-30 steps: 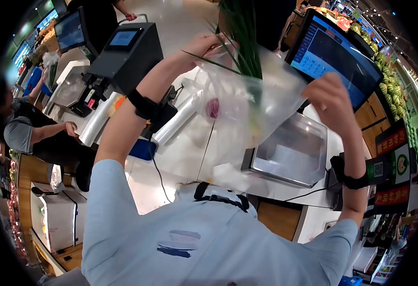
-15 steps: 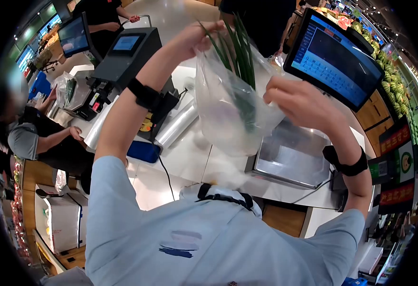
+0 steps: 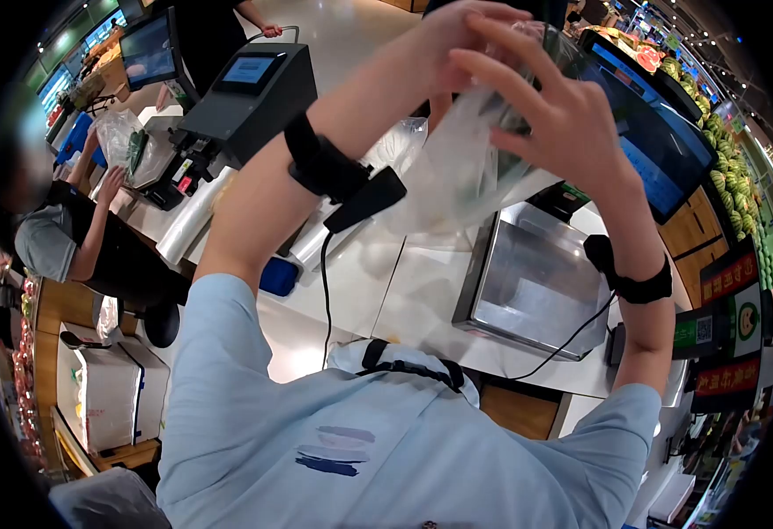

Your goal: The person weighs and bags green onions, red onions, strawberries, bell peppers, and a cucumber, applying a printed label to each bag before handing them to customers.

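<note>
A clear plastic bag (image 3: 457, 172) hangs in front of me over the counter, with faint green showing through it near my right hand. In the earlier view, long green onions stand out of its mouth. My left hand (image 3: 444, 48) is at the bag's gathered upper part, its fingers curled in and partly covered by my other hand. Close beside it, my right hand (image 3: 563, 128) has its fingers spread apart against the bag. Below hangs the bag's lower end, left of a metal scale plate (image 3: 541, 282).
A touchscreen monitor (image 3: 651, 132) stands at right, partly behind my right hand. On the left are a scale with a display (image 3: 250, 75), a plastic roll (image 3: 194, 216) and a blue case (image 3: 278, 277). A co-worker (image 3: 60, 242) stands at far left. A cable (image 3: 324, 300) hangs from my left wrist.
Both hands have moved up and together at the bag's top, the left one to the right. The bag has risen and tilted, and the green onion tops no longer show clearly. My right fingers have spread.
</note>
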`<state>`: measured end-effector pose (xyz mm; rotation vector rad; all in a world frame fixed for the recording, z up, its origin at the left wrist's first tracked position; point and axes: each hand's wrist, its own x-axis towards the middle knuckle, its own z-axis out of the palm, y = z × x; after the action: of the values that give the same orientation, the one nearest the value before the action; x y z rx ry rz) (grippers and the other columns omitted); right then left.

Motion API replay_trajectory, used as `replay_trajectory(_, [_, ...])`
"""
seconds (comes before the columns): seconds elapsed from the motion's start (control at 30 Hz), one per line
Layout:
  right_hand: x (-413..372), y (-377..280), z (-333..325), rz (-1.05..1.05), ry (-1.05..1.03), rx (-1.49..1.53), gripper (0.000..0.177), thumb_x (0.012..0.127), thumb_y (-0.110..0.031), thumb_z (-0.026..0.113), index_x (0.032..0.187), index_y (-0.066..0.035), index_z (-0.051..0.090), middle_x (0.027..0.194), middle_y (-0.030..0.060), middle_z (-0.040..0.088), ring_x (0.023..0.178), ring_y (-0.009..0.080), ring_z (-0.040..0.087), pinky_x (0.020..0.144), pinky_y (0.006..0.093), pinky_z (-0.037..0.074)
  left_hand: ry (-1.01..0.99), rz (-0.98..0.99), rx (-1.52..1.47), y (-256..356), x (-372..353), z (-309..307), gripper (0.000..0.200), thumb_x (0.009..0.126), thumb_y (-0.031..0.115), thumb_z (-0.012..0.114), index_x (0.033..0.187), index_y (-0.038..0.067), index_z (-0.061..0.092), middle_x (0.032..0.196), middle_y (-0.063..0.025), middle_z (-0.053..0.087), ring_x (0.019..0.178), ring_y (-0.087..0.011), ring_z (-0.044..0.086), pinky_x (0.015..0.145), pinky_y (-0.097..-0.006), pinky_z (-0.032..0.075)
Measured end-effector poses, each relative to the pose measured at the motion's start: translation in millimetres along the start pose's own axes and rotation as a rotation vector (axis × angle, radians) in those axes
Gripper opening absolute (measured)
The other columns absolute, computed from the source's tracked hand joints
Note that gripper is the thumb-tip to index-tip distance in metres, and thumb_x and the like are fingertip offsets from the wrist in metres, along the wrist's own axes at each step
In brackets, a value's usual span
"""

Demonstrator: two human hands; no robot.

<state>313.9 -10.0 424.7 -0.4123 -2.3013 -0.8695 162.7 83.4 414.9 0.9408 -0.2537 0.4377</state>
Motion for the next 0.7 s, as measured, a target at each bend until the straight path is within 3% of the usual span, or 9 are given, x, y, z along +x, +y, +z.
replay_trajectory(0.03, [0, 4, 0, -0.003, 0.001, 0.002, 0.052, 0.057, -0.018, 0.073, 0.105, -0.024, 0.055, 0.111, -0.0037, 0.050, 0.055, 0.0145, 0.057, 0.043, 0.0258, 0.045, 0.433, 0.071, 0.083, 1, -5, 21, 0.019, 0.088, 0.023, 0.050, 0.080, 0.006, 0.056, 0.067, -0.0009, 0.057, 0.056, -0.0104, 0.054, 0.052, -0.0211, 0.045])
replay_trajectory(0.1, [-1, 14, 4, 0.013, -0.085, -0.149, 0.035, 0.065, -0.015, 0.069, 0.096, -0.020, 0.055, 0.106, -0.0039, 0.051, 0.055, 0.0159, 0.058, 0.043, 0.0268, 0.045, 0.418, 0.112, 0.200, 10, -23, 3, 0.025, 0.090, 0.023, 0.043, 0.078, 0.004, 0.056, 0.063, -0.0043, 0.056, 0.054, -0.0132, 0.053, 0.048, -0.0231, 0.043])
replay_trajectory(0.17, [-1, 25, 13, -0.007, -0.093, -0.123, 0.018, 0.073, -0.012, 0.062, 0.088, -0.016, 0.053, 0.092, -0.0031, 0.053, 0.053, 0.0178, 0.057, 0.042, 0.0280, 0.044, 0.427, 0.139, 0.438, 9, -42, 2, 0.042, 0.094, 0.026, 0.037, 0.126, 0.000, 0.041, 0.124, -0.0129, 0.047, 0.113, -0.0182, 0.047, 0.096, -0.0306, 0.038])
replay_trajectory(0.3, [-9, 34, 30, 0.104, -0.054, -0.125, 0.007, 0.081, -0.014, 0.056, 0.082, -0.011, 0.050, 0.072, 0.0008, 0.049, 0.053, 0.0212, 0.056, 0.043, 0.0299, 0.044, 0.669, 0.146, 0.850, -43, -89, -19, 0.052, 0.089, 0.028, 0.048, 0.132, 0.002, 0.034, 0.125, -0.0128, 0.046, 0.116, -0.0184, 0.043, 0.096, -0.0294, 0.036])
replay_trajectory(0.37, [-14, 37, 34, 0.249, -0.104, -0.116, 0.008, 0.082, -0.018, 0.054, 0.081, -0.011, 0.051, 0.072, 0.0018, 0.052, 0.057, 0.0229, 0.058, 0.046, 0.0320, 0.046, 0.676, 0.138, 1.430, -88, -98, -33, 0.050, 0.085, 0.023, 0.056, 0.128, 0.003, 0.040, 0.118, -0.0107, 0.051, 0.111, -0.0156, 0.047, 0.094, -0.0274, 0.036])
replay_trajectory(0.43, [-20, 38, 36, 0.262, -0.168, -0.151, 0.011, 0.084, -0.021, 0.053, 0.080, -0.010, 0.052, 0.071, 0.0025, 0.053, 0.058, 0.0240, 0.058, 0.048, 0.0333, 0.047, 0.600, 0.067, 1.403, -98, -94, -9, 0.033, 0.084, 0.018, 0.060, 0.113, 0.004, 0.055, 0.100, -0.0074, 0.060, 0.093, -0.0127, 0.056, 0.084, -0.0246, 0.042])
replay_trajectory(0.53, [-27, 44, 28, 0.313, -0.260, -0.219, 0.018, 0.085, -0.026, 0.050, 0.077, -0.010, 0.053, 0.070, 0.0034, 0.055, 0.060, 0.0264, 0.059, 0.051, 0.0357, 0.048, 1.074, 0.403, 1.167, -91, -104, -21, 0.018, 0.087, 0.018, 0.057, 0.083, 0.001, 0.063, 0.066, 0.0011, 0.059, 0.059, -0.0041, 0.053, 0.053, -0.0182, 0.040])
replay_trajectory(0.63, [-22, 48, 12, 0.455, -0.368, -0.276, 0.019, 0.084, -0.026, 0.053, 0.075, -0.010, 0.056, 0.074, 0.0023, 0.057, 0.071, 0.0238, 0.060, 0.060, 0.0353, 0.048, 1.180, 0.324, 1.314, -73, -135, -37, 0.019, 0.088, 0.017, 0.055, 0.083, 0.000, 0.062, 0.060, 0.0027, 0.055, 0.058, -0.0036, 0.052, 0.052, -0.0172, 0.038])
replay_trajectory(0.7, [-21, 55, 6, 0.173, -0.202, -0.303, 0.014, 0.082, -0.023, 0.056, 0.077, -0.010, 0.059, 0.080, 0.0006, 0.057, 0.086, 0.0196, 0.057, 0.072, 0.0336, 0.046, 1.260, 0.425, 1.333, -75, -146, -41, 0.017, 0.088, 0.015, 0.054, 0.085, 0.000, 0.060, 0.066, 0.0005, 0.056, 0.061, -0.0046, 0.052, 0.055, -0.0181, 0.039])
